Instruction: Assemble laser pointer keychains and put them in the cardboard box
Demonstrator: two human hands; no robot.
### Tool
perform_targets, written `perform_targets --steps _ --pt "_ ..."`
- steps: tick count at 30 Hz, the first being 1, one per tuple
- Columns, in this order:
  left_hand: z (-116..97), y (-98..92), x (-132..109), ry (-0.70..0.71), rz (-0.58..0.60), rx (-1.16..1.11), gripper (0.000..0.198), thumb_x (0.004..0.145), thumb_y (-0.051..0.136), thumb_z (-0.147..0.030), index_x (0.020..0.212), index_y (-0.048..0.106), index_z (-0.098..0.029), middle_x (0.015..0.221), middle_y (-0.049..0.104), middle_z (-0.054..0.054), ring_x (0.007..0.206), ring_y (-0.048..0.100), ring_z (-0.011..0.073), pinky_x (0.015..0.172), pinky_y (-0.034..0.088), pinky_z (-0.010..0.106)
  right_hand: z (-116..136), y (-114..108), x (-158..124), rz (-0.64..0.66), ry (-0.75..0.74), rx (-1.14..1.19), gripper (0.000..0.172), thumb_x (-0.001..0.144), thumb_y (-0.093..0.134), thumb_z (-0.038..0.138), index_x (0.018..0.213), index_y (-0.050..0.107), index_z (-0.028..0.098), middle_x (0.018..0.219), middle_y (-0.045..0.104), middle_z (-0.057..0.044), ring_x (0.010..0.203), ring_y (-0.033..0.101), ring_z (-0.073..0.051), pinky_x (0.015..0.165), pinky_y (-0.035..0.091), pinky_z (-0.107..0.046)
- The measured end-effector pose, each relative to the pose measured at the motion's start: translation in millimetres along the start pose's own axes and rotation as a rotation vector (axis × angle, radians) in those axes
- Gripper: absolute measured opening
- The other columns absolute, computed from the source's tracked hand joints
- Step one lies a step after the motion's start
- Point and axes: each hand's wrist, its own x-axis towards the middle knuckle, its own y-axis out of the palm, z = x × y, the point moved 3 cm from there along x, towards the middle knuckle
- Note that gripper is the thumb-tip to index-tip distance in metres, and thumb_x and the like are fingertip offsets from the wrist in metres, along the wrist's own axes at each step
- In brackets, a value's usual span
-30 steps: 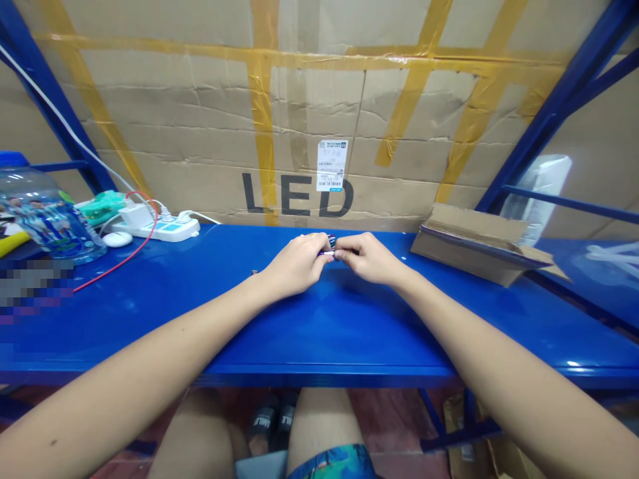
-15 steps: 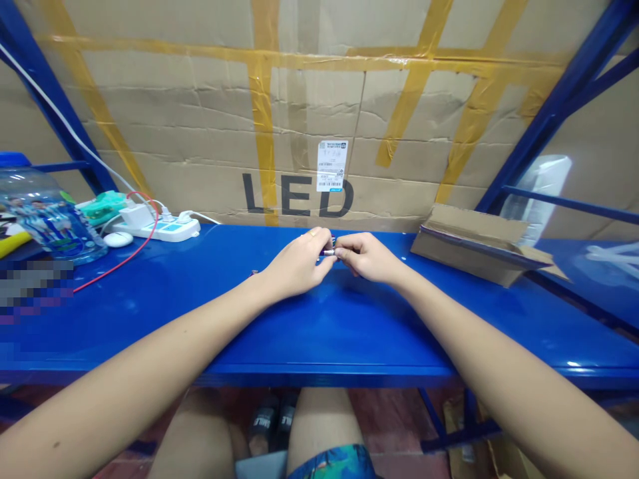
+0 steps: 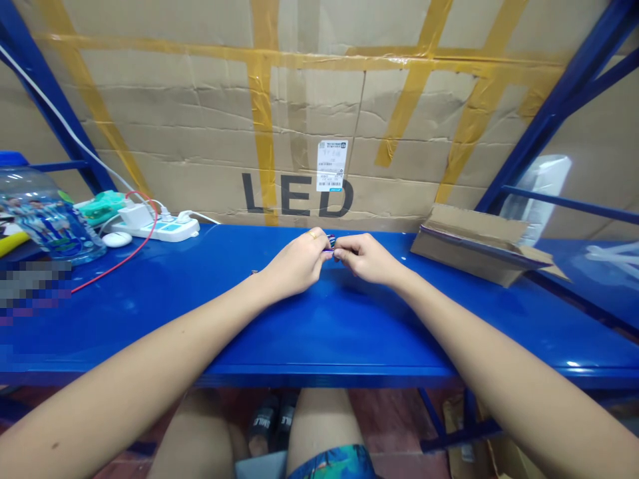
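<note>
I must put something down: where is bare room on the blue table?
The blue table is bare between left forearm and right forearm; mostly bare between left forearm and red cable; between right forearm and open cardboard box. Crowded: far left, around bottle and power strip; and where left hand and right hand hold a multicoloured piece.

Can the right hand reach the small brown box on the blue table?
Probably yes: the small brown box sits right of the right hand, nothing visible between them, though that hand seems to pinch a small colourful thing.
</note>
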Motion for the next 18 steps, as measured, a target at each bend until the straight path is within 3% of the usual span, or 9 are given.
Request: perform_targets --steps 10,18 --pt "-1.1 -1.3 -0.3 -0.017 -0.017 -0.026 0.006 0.092 0.048 -0.013 0.095 0.052 -0.017 0.101 0.058 0.01 0.094 0.057 0.0234 0.084 0.049 0.039 -1.9 1.6 -2.5 0.061 0.158 0.146 0.023 0.087 0.05 0.03 0.067 0.051 0.019 0.049 0.046 0.005 0.045 0.042 -0.011 0.05 0.033 -0.025" --pt "-2.2 -0.6 0.1 -0.072 -0.008 -0.045 0.012 0.088 0.049 -0.009 0.09 0.046 -0.02 0.093 0.06 0.006 0.088 0.058 0.0221 0.076 0.046 0.036 3.0 -1.0 -2.8 0.074 0.198 0.187 0.027 0.089 0.052 0.036 0.068 0.05 0.019 0.048 0.045 0.005 0.041 0.042 -0.011 0.045 0.034 -0.025"
